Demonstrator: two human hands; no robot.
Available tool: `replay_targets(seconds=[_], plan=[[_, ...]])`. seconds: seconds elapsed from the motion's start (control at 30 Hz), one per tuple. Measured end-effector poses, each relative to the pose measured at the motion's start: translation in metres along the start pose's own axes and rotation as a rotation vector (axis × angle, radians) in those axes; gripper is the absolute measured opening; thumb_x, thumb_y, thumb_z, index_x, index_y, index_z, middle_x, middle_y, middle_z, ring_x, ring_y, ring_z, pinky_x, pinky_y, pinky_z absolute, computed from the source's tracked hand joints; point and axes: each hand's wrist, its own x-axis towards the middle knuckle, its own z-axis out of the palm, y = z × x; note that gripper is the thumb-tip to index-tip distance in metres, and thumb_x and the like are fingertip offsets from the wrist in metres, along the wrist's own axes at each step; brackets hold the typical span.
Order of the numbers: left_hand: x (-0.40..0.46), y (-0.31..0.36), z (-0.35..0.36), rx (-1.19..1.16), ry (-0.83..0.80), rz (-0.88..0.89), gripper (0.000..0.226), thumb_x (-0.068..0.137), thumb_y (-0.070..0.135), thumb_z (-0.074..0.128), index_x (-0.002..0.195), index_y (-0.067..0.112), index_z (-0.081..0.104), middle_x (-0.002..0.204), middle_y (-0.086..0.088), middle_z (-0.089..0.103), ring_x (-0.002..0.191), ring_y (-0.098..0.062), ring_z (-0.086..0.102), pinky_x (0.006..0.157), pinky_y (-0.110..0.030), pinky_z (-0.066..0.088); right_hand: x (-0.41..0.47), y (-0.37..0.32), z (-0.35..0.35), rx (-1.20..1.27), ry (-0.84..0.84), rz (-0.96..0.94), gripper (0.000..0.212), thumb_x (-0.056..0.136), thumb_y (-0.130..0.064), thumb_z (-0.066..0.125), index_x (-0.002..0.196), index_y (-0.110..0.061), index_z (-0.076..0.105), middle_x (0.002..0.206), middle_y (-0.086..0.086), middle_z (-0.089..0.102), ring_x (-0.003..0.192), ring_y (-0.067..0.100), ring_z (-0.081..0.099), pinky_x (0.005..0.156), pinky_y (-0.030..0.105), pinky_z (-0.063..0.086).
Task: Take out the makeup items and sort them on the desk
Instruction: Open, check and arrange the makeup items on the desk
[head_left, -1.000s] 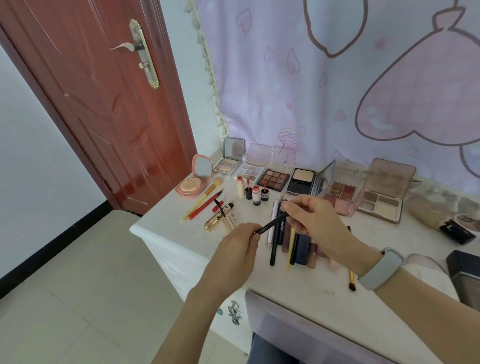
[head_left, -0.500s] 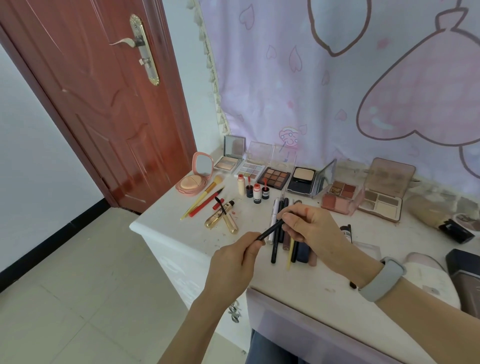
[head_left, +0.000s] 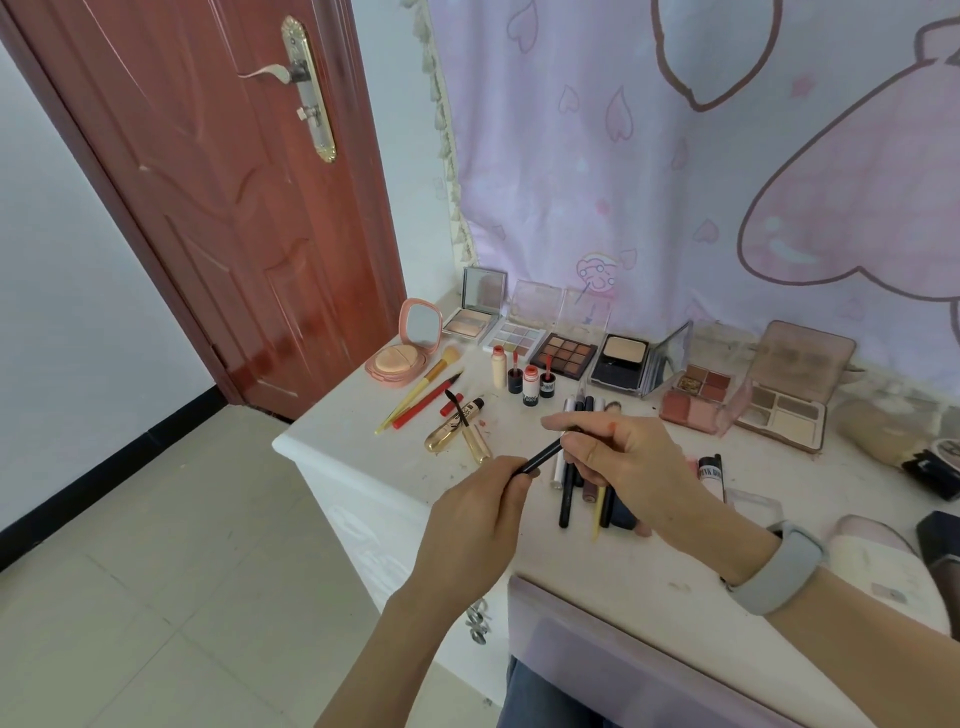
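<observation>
— Head view first: how do we read the thin black makeup pencil?

— We see its long axis running diagonally, the lower end toward the near left, the upper end toward the far right, raised above the white desk.

— And our hands?

— Our left hand pinches the lower end between curled fingertips; our right hand grips the upper end, fingers curled round it. The pencil bridges the gap between them.

— What lies under it?

— A row of dark pens and tubes on the desk, partly hidden by our right hand, with the open eyeshadow palettes well beyond.
</observation>
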Motion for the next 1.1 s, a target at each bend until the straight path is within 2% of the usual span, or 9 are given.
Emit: replay_targets(seconds=[0.07, 0.13, 0.23, 0.33, 0.5, 0.67, 0.87, 1.0, 1.1], plan=[[-0.001, 0.002, -0.001, -0.049, 0.018, 0.001, 0.025, 0.098, 0.025, 0.038, 0.111, 0.02, 0.058, 0.068, 0.02, 0.047, 0.062, 0.0, 0.048, 0.058, -0.011, 0.035, 0.001, -0.001, 0.003, -0.023, -0.021, -0.058, 0.029, 0.091, -0.005, 0.051, 0.107, -0.024, 0.065, 0.058, -0.017, 0.057, 0.051, -0.001, 0.048, 0.054, 0.012, 0.04], [-0.002, 0.003, -0.003, -0.076, 0.048, 0.009, 0.023, 0.098, 0.023, 0.04, 0.11, 0.02, 0.06, 0.069, 0.021, 0.049, 0.064, 0.002, 0.049, 0.058, -0.01, 0.035, 0.0, -0.004, 0.006, -0.086, -0.059, -0.124, 0.033, 0.092, -0.004, 0.05, 0.107, -0.031, 0.06, 0.059, -0.023, 0.058, 0.056, -0.005, 0.052, 0.056, 0.007, 0.04], [-0.002, 0.0, -0.005, -0.087, 0.121, 0.012, 0.02, 0.097, 0.021, 0.044, 0.101, 0.018, 0.063, 0.059, 0.021, 0.046, 0.056, 0.0, 0.047, 0.053, -0.01, 0.031, 0.001, -0.005, 0.01, -0.103, -0.054, -0.161, 0.033, 0.091, -0.004, 0.051, 0.104, -0.033, 0.061, 0.063, -0.016, 0.056, 0.056, -0.007, 0.051, 0.056, 0.005, 0.038], [-0.003, -0.004, -0.006, -0.057, 0.148, 0.013, 0.028, 0.093, 0.031, 0.04, 0.097, 0.017, 0.064, 0.051, 0.016, 0.041, 0.047, -0.008, 0.039, 0.049, -0.016, 0.03, 0.002, -0.004, 0.013, -0.093, -0.07, -0.147, 0.03, 0.091, -0.004, 0.052, 0.1, -0.029, 0.064, 0.062, -0.017, 0.055, 0.056, -0.007, 0.051, 0.055, 0.005, 0.038], [-0.003, -0.009, -0.008, -0.051, 0.138, 0.022, 0.035, 0.091, 0.037, 0.038, 0.102, 0.017, 0.064, 0.059, 0.001, 0.056, 0.051, -0.018, 0.048, 0.051, -0.026, 0.039, 0.003, -0.001, 0.015, -0.095, -0.098, -0.125, 0.032, 0.091, -0.003, 0.051, 0.095, -0.031, 0.066, 0.061, -0.016, 0.053, 0.052, -0.005, 0.048, 0.051, 0.006, 0.038], [-0.003, -0.015, -0.007, -0.029, 0.119, 0.027, 0.025, 0.095, 0.03, 0.045, 0.104, 0.018, 0.065, 0.06, 0.0, 0.055, 0.052, -0.02, 0.048, 0.051, -0.025, 0.038, 0.004, 0.002, 0.018, -0.062, -0.101, -0.09, 0.035, 0.091, -0.003, 0.05, 0.088, -0.034, 0.066, 0.059, -0.016, 0.051, 0.052, -0.004, 0.048, 0.048, 0.006, 0.037], [-0.002, -0.017, -0.008, -0.062, 0.108, 0.004, 0.035, 0.091, 0.042, 0.039, 0.108, 0.024, 0.065, 0.053, 0.013, 0.043, 0.048, -0.009, 0.039, 0.048, -0.017, 0.032, 0.005, 0.0, 0.016, -0.096, -0.111, -0.095, 0.034, 0.092, -0.003, 0.049, 0.086, -0.031, 0.066, 0.053, -0.022, 0.053, 0.05, -0.004, 0.047, 0.046, 0.006, 0.036], [0.003, -0.016, -0.008, -0.103, 0.034, -0.082, 0.027, 0.094, 0.035, 0.047, 0.12, 0.03, 0.054, 0.055, 0.011, 0.045, 0.056, 0.0, 0.047, 0.053, -0.009, 0.034, 0.011, -0.001, 0.011, -0.068, -0.077, -0.084, 0.029, 0.092, -0.006, 0.049, 0.086, -0.028, 0.067, 0.05, -0.02, 0.052, 0.048, -0.001, 0.043, 0.05, 0.01, 0.036], [0.003, -0.021, -0.012, -0.156, -0.054, -0.199, 0.029, 0.093, 0.024, 0.046, 0.122, 0.027, 0.046, 0.067, 0.007, 0.054, 0.056, 0.005, 0.047, 0.053, -0.008, 0.035, 0.016, -0.001, -0.003, -0.011, 0.046, -0.053, 0.023, 0.092, -0.006, 0.05, 0.092, -0.02, 0.068, 0.05, -0.013, 0.048, 0.049, 0.008, 0.039, 0.05, 0.017, 0.035]])
